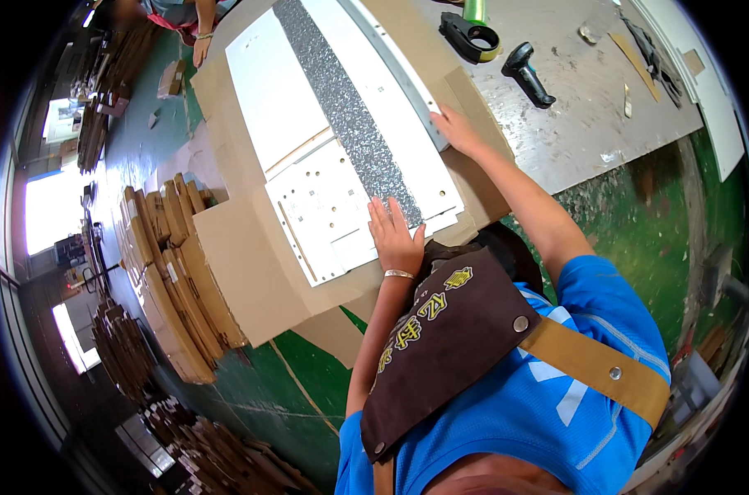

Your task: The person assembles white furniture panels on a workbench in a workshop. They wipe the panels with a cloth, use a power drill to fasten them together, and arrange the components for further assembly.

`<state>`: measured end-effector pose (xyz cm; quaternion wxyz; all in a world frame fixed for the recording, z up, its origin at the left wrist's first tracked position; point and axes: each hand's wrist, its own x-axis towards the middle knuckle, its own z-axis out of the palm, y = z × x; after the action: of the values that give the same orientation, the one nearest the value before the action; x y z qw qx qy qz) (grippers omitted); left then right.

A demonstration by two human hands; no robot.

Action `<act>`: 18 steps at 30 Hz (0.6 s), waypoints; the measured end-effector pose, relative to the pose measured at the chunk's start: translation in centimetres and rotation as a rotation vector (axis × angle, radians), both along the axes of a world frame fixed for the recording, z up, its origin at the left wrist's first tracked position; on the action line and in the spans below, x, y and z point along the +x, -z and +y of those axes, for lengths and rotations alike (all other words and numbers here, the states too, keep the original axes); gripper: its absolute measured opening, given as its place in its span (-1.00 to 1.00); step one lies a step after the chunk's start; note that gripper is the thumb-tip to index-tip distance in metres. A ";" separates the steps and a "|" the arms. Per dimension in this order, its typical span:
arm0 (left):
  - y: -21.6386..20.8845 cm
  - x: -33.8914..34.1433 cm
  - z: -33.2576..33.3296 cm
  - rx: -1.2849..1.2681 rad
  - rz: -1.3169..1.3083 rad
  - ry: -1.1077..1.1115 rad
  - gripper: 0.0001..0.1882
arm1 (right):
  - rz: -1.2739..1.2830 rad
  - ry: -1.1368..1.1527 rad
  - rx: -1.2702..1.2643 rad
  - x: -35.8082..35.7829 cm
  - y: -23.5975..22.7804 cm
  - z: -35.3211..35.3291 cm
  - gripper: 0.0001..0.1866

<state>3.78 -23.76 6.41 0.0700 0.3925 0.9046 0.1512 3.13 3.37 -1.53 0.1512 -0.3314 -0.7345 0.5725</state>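
My left hand (393, 233) lies flat, fingers apart and stretched, on the near end of the white panels (333, 198), partly over the grey speckled strip (345, 115). It clamps nothing. A thin bracelet (398, 274) sits on this wrist. My right hand (455, 130) rests open on the right edge of the stack, touching the end of a long white rail (395, 66); its fingertips are hidden behind that edge, so I cannot tell if they curl under it.

The panels lie in an open brown carton (242, 264) on the table (589, 107). The nearest panel has small round holes. How many panels are stacked, I cannot make out. The far end of the stack is cut off at the top edge of the picture.

My brown apron (448, 346) with yellow signs hides the near edge of the carton and part of my left arm.

On the table, well apart from my hands, lie a black scanner (527, 74) and a tape dispenser (469, 37) with a green roll, half cut off at the top. Some small scraps lie further right, too blurred to name.

On the left, below the carton, flat brown cartons (172, 280) stand stacked on edge on the green floor (308, 388). More piles further left are dark and hard to see. At the top left another person's hand (199, 49) hangs down, the body cut off.
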 end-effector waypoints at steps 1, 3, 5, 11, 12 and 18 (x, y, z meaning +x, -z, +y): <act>-0.3 0.1 0.3 -0.026 0.013 0.003 -0.13 | -0.032 0.019 -0.036 0.2 0.1 0.8 -0.46; -0.8 0.2 0.8 -0.057 0.039 0.006 -0.13 | -0.016 0.106 -0.009 0.4 3.1 3.3 -0.51; -0.8 0.2 0.8 -0.077 0.023 -0.016 -0.13 | 0.014 0.159 -0.313 0.7 2.5 3.2 -0.52; -1.5 0.2 1.2 -0.048 0.001 -0.036 -0.14 | -0.091 0.149 -0.383 0.2 0.8 4.0 -0.41; -1.7 0.1 1.3 -0.035 0.004 -0.037 -0.15 | -0.134 0.127 -0.366 -0.2 0.9 4.5 -0.39; -2.7 -0.2 3.9 -0.062 0.062 0.172 -0.18 | -0.102 0.019 -0.319 0.3 1.3 5.7 -0.31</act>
<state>3.59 -19.85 9.11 0.0669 0.4708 0.8735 0.1046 3.40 9.05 -2.78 0.0647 -0.3870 -0.6380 0.6626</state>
